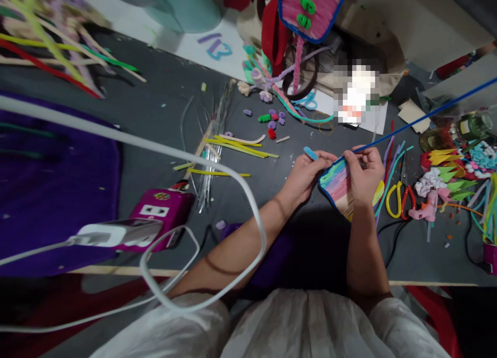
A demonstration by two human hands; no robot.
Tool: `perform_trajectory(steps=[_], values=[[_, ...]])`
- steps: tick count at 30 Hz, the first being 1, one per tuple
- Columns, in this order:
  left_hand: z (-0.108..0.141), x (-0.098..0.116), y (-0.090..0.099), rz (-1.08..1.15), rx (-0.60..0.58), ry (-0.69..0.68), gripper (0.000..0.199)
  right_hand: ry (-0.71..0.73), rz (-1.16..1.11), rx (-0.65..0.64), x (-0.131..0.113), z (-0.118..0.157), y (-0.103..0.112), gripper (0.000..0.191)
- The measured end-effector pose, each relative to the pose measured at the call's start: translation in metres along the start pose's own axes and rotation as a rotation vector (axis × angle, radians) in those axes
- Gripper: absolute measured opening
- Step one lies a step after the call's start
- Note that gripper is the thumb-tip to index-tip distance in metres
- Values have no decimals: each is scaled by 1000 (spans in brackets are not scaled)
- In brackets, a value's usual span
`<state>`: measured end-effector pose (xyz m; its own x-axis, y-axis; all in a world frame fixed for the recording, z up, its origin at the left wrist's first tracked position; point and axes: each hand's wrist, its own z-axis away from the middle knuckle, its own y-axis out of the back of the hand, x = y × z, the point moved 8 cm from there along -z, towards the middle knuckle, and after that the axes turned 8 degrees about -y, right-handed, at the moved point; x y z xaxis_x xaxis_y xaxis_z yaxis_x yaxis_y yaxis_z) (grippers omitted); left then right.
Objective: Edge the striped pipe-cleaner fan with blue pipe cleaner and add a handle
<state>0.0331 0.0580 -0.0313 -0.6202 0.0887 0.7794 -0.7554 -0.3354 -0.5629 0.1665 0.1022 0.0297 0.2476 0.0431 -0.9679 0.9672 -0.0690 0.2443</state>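
Between my hands is a panel of pipe cleaners (337, 184) with multicoloured stripes and a dark blue border along its edge. My left hand (308, 176) grips its upper left side, the thumb pressed near the border. A short light-blue fuzzy piece (310, 153) pokes up by the left fingers; whether they hold it I cannot tell. At the panel's top edge, my right hand (364, 174) pinches a long blue pipe cleaner (423, 119), which runs off to the upper right. The right fingers cover part of the panel.
Scissors (394, 200) and a pink glue gun (426, 208) lie to the right, near glass bottles (473, 125). Yellow pipe cleaners (240, 146) lie left of centre. A white cable (155, 140) loops across the left foreground above a purple power socket (149, 210).
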Motion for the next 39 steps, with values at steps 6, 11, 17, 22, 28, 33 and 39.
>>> perform_trajectory(steps=[6, 11, 17, 22, 28, 33, 39], values=[[1, 1, 0, -10, 15, -7, 16, 27, 39, 13, -2, 1, 1, 22], [3, 2, 2, -38, 23, -33, 20, 29, 40, -13, -1, 0, 0, 22], [2, 2, 2, -44, 22, -37, 19, 26, 76, 17, 1, 1, 2, 23], [2, 3, 2, -65, 21, -49, 18, 26, 84, 11, 3, 1, 1, 24], [2, 2, 6, -118, 42, -74, 18, 16, 61, 11, 3, 1, -1, 24], [2, 4, 8, -180, 68, -99, 15, -6, 72, 3, 6, 1, -1, 27], [2, 3, 10, -207, 85, -90, 15, 2, 84, -4, 8, 1, 0, 28]])
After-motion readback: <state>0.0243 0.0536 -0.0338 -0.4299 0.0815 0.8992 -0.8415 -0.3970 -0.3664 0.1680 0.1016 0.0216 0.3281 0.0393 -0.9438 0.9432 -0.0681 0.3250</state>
